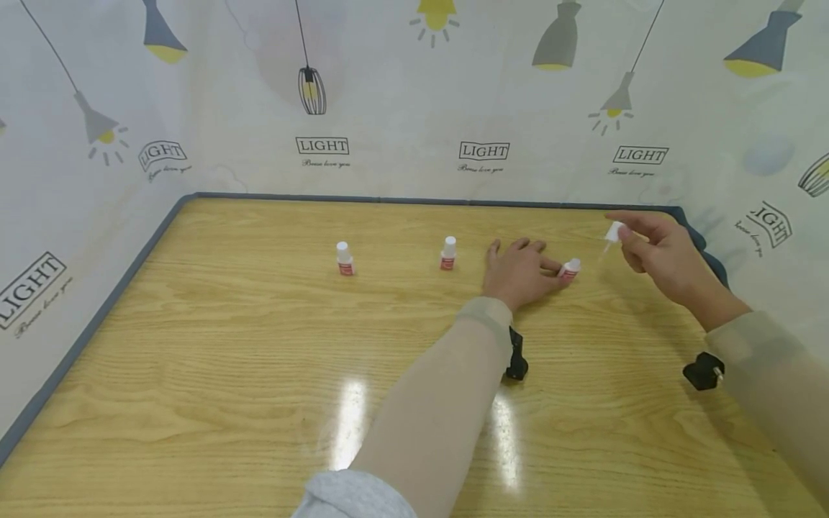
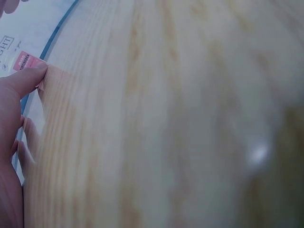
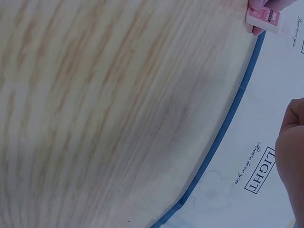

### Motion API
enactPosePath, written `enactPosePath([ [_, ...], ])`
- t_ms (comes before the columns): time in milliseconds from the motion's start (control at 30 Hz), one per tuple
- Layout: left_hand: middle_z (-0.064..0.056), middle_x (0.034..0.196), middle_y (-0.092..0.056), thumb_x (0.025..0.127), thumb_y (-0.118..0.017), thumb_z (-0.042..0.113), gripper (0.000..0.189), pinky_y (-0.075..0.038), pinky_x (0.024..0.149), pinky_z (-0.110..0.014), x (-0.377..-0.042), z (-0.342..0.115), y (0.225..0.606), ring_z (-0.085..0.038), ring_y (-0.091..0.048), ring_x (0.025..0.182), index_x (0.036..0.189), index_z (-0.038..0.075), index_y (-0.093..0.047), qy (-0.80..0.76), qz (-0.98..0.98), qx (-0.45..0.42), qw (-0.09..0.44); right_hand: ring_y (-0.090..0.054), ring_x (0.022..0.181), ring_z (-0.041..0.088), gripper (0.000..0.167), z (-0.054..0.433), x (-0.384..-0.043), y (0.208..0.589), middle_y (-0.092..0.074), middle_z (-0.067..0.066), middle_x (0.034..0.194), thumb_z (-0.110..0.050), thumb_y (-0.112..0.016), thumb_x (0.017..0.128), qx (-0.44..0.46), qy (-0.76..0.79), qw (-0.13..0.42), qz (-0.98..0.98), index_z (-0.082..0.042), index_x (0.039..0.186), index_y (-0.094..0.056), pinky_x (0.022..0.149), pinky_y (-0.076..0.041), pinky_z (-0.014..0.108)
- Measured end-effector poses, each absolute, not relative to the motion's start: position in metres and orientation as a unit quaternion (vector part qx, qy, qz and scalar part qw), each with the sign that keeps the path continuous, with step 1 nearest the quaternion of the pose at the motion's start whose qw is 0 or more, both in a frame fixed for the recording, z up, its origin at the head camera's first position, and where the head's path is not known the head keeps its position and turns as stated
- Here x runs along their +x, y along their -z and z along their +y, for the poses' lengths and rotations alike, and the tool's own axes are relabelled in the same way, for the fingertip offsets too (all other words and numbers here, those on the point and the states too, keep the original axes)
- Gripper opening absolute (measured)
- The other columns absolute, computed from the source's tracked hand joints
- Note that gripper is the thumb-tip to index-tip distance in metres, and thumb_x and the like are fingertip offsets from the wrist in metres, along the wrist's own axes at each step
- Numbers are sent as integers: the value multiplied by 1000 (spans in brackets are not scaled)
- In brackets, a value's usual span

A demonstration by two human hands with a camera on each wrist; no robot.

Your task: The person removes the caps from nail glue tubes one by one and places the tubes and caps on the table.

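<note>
My left hand rests on the table and pinches a small white bottle with a red label between thumb and finger. The bottle leans a little and its cap is off. In the left wrist view, the thumb presses against the bottle's pink-red label. To the right and slightly higher, my right hand pinches a white cap, from which a thin pale stem points down. Cap and bottle are apart. The right wrist view shows only part of that hand; the cap is hidden there.
Two similar capped bottles stand upright on the wooden table, one at left and one near the middle. A dark blue edge strip borders the table, with a lamp-patterned wall covering behind it.
</note>
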State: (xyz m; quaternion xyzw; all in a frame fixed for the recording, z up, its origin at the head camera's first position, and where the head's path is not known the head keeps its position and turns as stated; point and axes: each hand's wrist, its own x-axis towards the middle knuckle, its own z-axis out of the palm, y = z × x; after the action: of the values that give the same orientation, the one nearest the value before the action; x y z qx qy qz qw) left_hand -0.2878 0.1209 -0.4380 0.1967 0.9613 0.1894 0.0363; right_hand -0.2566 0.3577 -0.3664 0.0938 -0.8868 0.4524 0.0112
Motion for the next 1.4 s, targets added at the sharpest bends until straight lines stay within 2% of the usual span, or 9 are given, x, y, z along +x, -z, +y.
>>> enactPosePath([
  [100,26,167,-40,93,-53,84,40,-12,136,-53,-287,121,438,-5,-29,161,126,66,-66,-189,962,197,33,-34,50,20,30,357,-256,366,-40,-8,60,-35,-51,113,89,-463,8,-882,-23,137,-65,47,-29,41],
  [367,27,167,-41,94,-53,83,39,-13,136,-53,-287,121,439,-5,-29,161,126,66,-66,-189,962,195,30,-37,50,21,33,359,-258,365,-51,-7,60,-37,-60,109,58,-496,12,-866,-7,115,-71,50,-32,43],
  [567,27,167,-40,94,-54,83,38,-12,136,-52,-287,121,438,-5,-28,162,126,66,-66,-192,961,194,33,-54,67,11,24,361,-255,364,-65,-18,79,-37,-71,104,4,-482,-11,-876,-13,100,-72,58,-46,30],
  [633,27,167,-39,94,-53,83,38,-12,136,-52,-287,121,438,-5,-27,162,126,66,-65,-190,962,193,35,-61,80,3,28,363,-255,364,-67,-25,91,-40,-71,103,2,-462,-34,-886,-13,107,-71,67,-53,22],
  [700,28,167,-39,94,-53,83,39,-13,136,-52,-287,121,437,-5,-27,162,127,66,-65,-188,962,193,35,-65,93,-6,39,364,-256,366,-65,-33,105,-45,-69,103,6,-433,-60,-899,-15,129,-69,77,-57,16],
  [833,28,167,-39,94,-52,83,38,-12,136,-52,-287,122,437,-4,-27,162,126,67,-64,-186,963,191,38,-65,96,-9,65,363,-256,373,-62,-36,107,-48,-66,104,24,-401,-80,-912,-10,156,-53,80,-57,14],
  [1000,25,168,-40,94,-54,83,40,-13,136,-53,-288,122,438,-6,-28,162,127,65,-66,-189,962,192,33,-69,88,-2,48,360,-256,384,-72,-28,96,-31,-73,103,38,-438,-67,-896,1,139,-66,77,-60,21],
  [1133,25,168,-40,93,-55,83,40,-13,136,-53,-289,122,437,-6,-28,162,127,64,-67,-190,962,191,33,-70,91,-5,45,357,-257,388,-74,-28,96,-37,-78,99,32,-417,-76,-905,-4,127,-71,80,-59,18],
  [1400,25,168,-40,93,-55,83,40,-14,136,-54,-288,121,438,-7,-29,162,125,64,-68,-180,964,195,30,-67,93,-3,53,353,-257,397,-77,-15,106,-45,-79,96,35,-354,-112,-928,-6,131,-69,81,-54,19],
])
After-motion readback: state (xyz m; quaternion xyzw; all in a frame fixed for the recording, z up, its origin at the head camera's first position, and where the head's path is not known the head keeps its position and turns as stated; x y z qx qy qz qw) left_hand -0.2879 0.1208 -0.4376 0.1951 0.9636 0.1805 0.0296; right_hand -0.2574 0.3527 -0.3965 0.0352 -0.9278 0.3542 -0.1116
